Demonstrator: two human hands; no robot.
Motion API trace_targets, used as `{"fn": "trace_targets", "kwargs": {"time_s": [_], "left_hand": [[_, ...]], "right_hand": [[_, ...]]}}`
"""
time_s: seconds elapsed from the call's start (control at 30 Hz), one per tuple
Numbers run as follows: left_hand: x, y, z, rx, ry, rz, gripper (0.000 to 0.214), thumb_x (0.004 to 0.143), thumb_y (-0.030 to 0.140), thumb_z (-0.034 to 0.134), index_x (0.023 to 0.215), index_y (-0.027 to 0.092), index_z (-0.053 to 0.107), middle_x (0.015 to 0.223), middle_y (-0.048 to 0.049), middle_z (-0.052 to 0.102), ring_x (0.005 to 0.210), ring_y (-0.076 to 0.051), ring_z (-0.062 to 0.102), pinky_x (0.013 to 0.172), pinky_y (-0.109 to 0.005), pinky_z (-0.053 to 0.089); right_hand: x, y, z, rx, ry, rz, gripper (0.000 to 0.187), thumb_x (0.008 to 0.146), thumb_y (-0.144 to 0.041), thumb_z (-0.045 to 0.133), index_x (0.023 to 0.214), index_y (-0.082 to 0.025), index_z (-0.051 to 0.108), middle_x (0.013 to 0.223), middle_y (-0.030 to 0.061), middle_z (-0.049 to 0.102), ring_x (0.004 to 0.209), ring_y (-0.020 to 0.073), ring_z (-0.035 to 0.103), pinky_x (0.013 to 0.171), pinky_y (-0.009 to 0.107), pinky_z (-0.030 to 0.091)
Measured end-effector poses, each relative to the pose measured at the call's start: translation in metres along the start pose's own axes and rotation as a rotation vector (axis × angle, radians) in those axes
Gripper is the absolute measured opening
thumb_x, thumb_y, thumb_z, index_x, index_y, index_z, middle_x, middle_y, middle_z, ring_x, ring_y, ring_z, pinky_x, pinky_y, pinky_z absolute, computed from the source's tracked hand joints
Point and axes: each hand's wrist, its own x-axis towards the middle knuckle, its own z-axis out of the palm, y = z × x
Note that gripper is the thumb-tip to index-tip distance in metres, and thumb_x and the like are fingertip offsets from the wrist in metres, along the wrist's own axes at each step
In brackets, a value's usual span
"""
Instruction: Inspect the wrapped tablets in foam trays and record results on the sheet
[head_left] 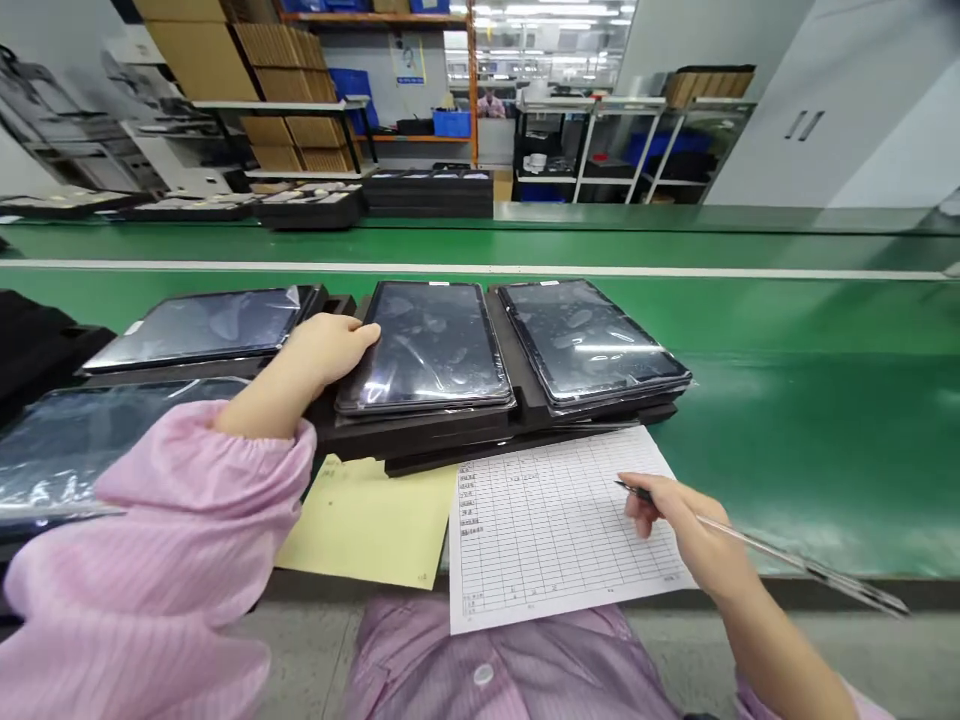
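Observation:
My left hand (326,350) rests with curled fingers on the left edge of the middle tablet (427,345), a dark screen wrapped in clear film. That tablet lies on a black foam tray (420,435) beside another wrapped tablet (589,340) on the right. My right hand (686,530) pinches a pen (757,545) whose tip touches the right side of a white printed form sheet (547,525). The sheet overhangs the bench edge toward my pink smock.
A yellow paper (367,525) lies left of the form. More wrapped tablets (202,325) sit at the left on black trays. A green conveyor belt (787,400) runs across behind them. Stacked black trays (427,190), shelves and cardboard boxes (225,50) stand at the back.

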Motion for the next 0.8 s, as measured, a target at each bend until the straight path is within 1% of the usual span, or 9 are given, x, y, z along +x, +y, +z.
{"fn": "trace_targets", "kwargs": {"time_s": [0.07, 0.13, 0.2, 0.27, 0.3, 0.4, 0.47, 0.57, 0.8], "left_hand": [[-0.001, -0.008, -0.001, 0.308, 0.029, 0.107, 0.038, 0.080, 0.043, 0.055, 0.092, 0.010, 0.067, 0.091, -0.0122, 0.065, 0.094, -0.035, 0.059, 0.082, -0.053, 0.044], [-0.013, -0.016, 0.001, 0.373, 0.198, 0.237, 0.041, 0.084, 0.038, 0.051, 0.106, 0.006, 0.063, 0.102, -0.0142, 0.061, 0.102, -0.036, 0.055, 0.083, -0.058, 0.043], [-0.038, -0.023, 0.009, 0.253, 0.480, 0.451, 0.033, 0.083, 0.031, 0.056, 0.104, 0.006, 0.064, 0.102, -0.0128, 0.061, 0.102, -0.030, 0.056, 0.087, -0.051, 0.045], [-0.072, -0.031, 0.025, 0.063, 0.669, 0.727, 0.020, 0.083, 0.022, 0.057, 0.097, 0.009, 0.065, 0.097, -0.0101, 0.063, 0.095, -0.022, 0.059, 0.087, -0.040, 0.047], [-0.091, -0.036, 0.036, -0.024, 0.659, 0.838, 0.015, 0.082, 0.015, 0.057, 0.094, 0.011, 0.064, 0.094, -0.0090, 0.064, 0.092, -0.020, 0.059, 0.084, -0.037, 0.047], [-0.138, -0.055, 0.077, -0.230, 0.335, 1.012, 0.017, 0.079, 0.004, 0.051, 0.088, 0.016, 0.060, 0.085, -0.0057, 0.060, 0.080, -0.016, 0.058, 0.068, -0.028, 0.050], [-0.156, -0.066, 0.105, -0.333, 0.179, 0.960, 0.019, 0.079, 0.004, 0.049, 0.088, 0.018, 0.059, 0.080, -0.0049, 0.062, 0.076, -0.016, 0.059, 0.063, -0.027, 0.052], [-0.164, -0.078, 0.136, -0.402, 0.115, 0.875, 0.020, 0.081, 0.004, 0.047, 0.089, 0.017, 0.059, 0.078, -0.0048, 0.064, 0.072, -0.016, 0.060, 0.061, -0.026, 0.053], [-0.158, -0.093, 0.146, -0.421, 0.083, 0.948, 0.019, 0.081, 0.002, 0.048, 0.091, 0.012, 0.060, 0.080, -0.0086, 0.065, 0.075, -0.016, 0.061, 0.067, -0.027, 0.054]], "right_hand": [[0.013, -0.008, 0.006, 0.017, -0.012, 0.195, 0.023, 0.075, -0.039, 0.061, 0.080, -0.017, 0.066, 0.061, 0.0031, 0.063, 0.046, 0.0139, 0.053, 0.050, 0.030, 0.047], [0.029, -0.015, 0.015, 0.110, -0.029, 0.293, 0.021, 0.067, -0.036, 0.065, 0.077, -0.017, 0.062, 0.061, 0.0016, 0.062, 0.046, 0.0127, 0.052, 0.049, 0.028, 0.045], [0.043, -0.016, 0.027, 0.173, -0.083, 0.319, 0.023, 0.062, -0.037, 0.066, 0.072, -0.018, 0.059, 0.060, -0.0004, 0.059, 0.047, 0.0117, 0.050, 0.047, 0.026, 0.043], [0.054, -0.013, 0.040, 0.152, -0.126, 0.329, 0.026, 0.061, -0.042, 0.065, 0.063, -0.018, 0.055, 0.053, -0.0026, 0.052, 0.043, 0.0102, 0.045, 0.042, 0.024, 0.038], [0.058, -0.010, 0.047, 0.130, -0.133, 0.339, 0.028, 0.061, -0.045, 0.063, 0.058, -0.019, 0.052, 0.049, -0.0037, 0.048, 0.041, 0.0093, 0.041, 0.040, 0.024, 0.035], [0.066, 0.002, 0.065, 0.011, -0.076, 0.326, 0.030, 0.059, -0.045, 0.064, 0.054, -0.020, 0.050, 0.047, -0.0045, 0.046, 0.041, 0.0088, 0.038, 0.040, 0.023, 0.032], [0.068, 0.010, 0.074, -0.107, -0.008, 0.275, 0.028, 0.058, -0.043, 0.065, 0.055, -0.019, 0.051, 0.050, -0.0032, 0.050, 0.048, 0.0104, 0.043, 0.046, 0.023, 0.035], [0.068, 0.019, 0.082, -0.235, 0.060, 0.240, 0.030, 0.061, -0.042, 0.061, 0.048, -0.020, 0.046, 0.049, -0.0026, 0.047, 0.050, 0.0112, 0.043, 0.048, 0.024, 0.035], [0.069, 0.017, 0.087, -0.366, 0.097, 0.191, 0.032, 0.062, -0.039, 0.051, 0.040, -0.021, 0.036, 0.041, -0.0026, 0.040, 0.043, 0.0107, 0.039, 0.045, 0.025, 0.032]]}}
